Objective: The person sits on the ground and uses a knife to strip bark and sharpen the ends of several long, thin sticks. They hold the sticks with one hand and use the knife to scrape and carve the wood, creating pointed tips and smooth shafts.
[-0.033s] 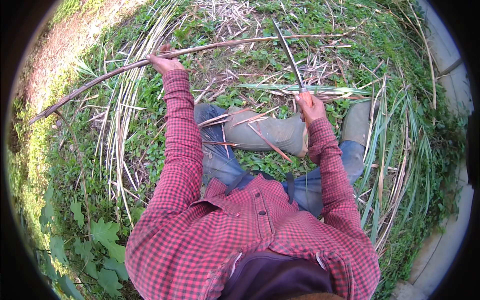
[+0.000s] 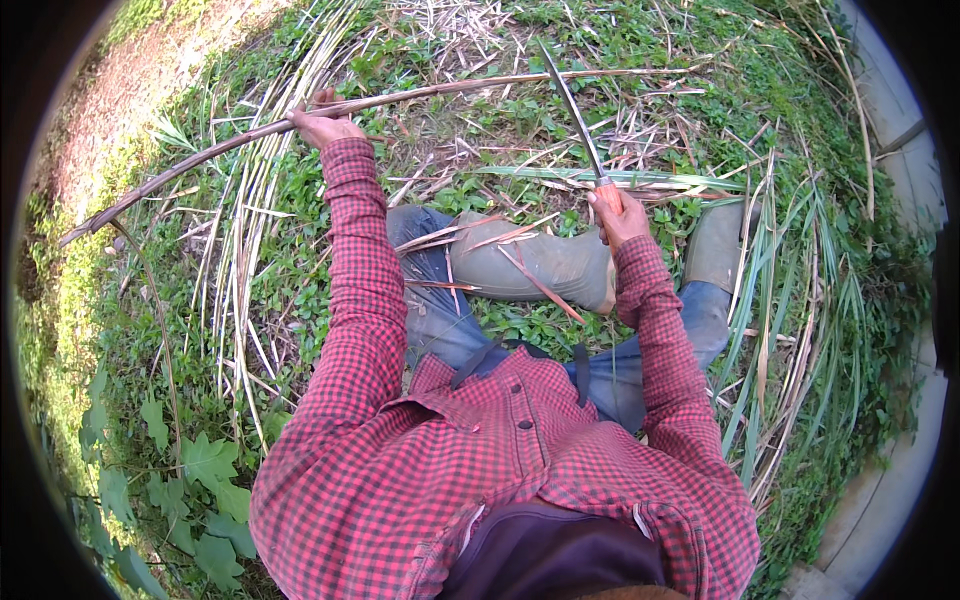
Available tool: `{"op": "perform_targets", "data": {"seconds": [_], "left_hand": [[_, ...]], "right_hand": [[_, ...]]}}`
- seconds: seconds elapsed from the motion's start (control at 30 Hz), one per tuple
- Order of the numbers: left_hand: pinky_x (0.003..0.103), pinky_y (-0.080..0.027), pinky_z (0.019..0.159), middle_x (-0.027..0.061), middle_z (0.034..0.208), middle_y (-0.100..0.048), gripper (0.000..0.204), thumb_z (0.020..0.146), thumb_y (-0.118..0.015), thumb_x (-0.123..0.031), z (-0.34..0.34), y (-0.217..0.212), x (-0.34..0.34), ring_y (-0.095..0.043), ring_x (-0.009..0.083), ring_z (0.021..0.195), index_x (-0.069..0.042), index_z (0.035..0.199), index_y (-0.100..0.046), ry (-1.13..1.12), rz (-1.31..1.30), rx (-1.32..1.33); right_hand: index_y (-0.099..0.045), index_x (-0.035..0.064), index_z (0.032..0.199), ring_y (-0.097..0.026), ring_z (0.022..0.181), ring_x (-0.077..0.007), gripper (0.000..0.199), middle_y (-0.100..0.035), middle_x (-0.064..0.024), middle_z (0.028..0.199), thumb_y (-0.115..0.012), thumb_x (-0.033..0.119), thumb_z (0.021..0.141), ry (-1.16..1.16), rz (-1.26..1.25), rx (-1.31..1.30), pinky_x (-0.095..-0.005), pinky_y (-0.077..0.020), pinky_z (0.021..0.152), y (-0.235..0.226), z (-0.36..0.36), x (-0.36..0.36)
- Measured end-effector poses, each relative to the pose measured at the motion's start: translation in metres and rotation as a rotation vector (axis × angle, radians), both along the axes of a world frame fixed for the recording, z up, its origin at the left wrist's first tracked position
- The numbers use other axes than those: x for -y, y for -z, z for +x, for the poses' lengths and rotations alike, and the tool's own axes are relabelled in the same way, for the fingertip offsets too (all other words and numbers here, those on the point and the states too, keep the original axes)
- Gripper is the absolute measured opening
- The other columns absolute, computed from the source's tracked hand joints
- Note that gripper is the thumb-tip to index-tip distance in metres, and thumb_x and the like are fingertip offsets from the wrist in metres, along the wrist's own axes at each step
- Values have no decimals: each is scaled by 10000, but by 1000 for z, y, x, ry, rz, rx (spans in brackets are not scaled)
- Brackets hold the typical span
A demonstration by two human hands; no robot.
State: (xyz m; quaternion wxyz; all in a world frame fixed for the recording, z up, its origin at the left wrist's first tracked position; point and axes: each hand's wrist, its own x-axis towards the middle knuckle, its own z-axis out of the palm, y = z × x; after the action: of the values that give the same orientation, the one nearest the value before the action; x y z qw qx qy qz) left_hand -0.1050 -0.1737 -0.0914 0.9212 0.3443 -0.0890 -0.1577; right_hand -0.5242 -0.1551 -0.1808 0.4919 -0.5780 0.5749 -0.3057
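Observation:
My left hand (image 2: 325, 123) is closed around a long, slightly bowed brown stalk (image 2: 440, 90), held out to the far left. The stalk's thick end points down to the left and its thin end reaches to the right. In my right hand (image 2: 624, 218) is a long knife with an orange-red handle (image 2: 609, 194). Its narrow blade (image 2: 571, 107) points up and away, crossing the stalk's thin part in the picture. Whether blade and stalk touch, I cannot tell. Fingers of my left hand are partly hidden behind the stalk.
My legs are folded in front, in blue trousers and grey-green boots (image 2: 535, 265) with dry strips lying on them. Pale split strips (image 2: 243, 220) lie at the left, long green leaf blades (image 2: 790, 290) at the right. A grey concrete edge (image 2: 885, 110) runs along the right.
The knife and my right hand have shifted very slightly to the left. My left hand has moved a tiny bit left on or with the stalk.

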Motion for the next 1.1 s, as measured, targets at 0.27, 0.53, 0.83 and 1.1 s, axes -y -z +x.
{"op": "perform_targets", "data": {"seconds": [0.27, 0.53, 0.83, 1.1], "left_hand": [[294, -439, 480, 10, 522, -415, 438, 821, -472, -539, -25, -45, -34, -426, 129, 454, -114, 734, -411, 49, -309, 249], [214, -317, 351, -38, 480, -305, 459, 831, -441, -545, -41, -71, -38, -297, 70, 366, -131, 651, -365, -29, -343, 179], [227, -365, 394, -37, 478, -301, 449, 842, -438, -527, -60, -69, -42, -330, 80, 400, -125, 650, -381, 20, -350, 186], [409, -460, 695, 67, 707, -482, 425, 900, -356, -469, -12, -61, -72, -503, 192, 687, -46, 915, -393, -291, -43, 162]], "right_hand": [[-521, 33, 973, -574, 826, -389, 525, -604, -216, 861, -546, 509, 754, -159, -317, -352, -446, -449, 717, -23, 52, -18], [-461, 74, 955, -597, 758, -371, 442, -612, -198, 796, -536, 474, 782, -229, -489, -577, -451, -474, 660, -35, 61, -22], [-425, 70, 964, -596, 788, -365, 391, -609, -179, 796, -531, 412, 807, -274, -593, -669, -458, -469, 681, -33, 36, -18], [-520, 26, 1018, -565, 886, -387, 540, -597, -232, 913, -555, 495, 752, 17, -321, -707, -459, -444, 775, 2, -26, 50]]}}
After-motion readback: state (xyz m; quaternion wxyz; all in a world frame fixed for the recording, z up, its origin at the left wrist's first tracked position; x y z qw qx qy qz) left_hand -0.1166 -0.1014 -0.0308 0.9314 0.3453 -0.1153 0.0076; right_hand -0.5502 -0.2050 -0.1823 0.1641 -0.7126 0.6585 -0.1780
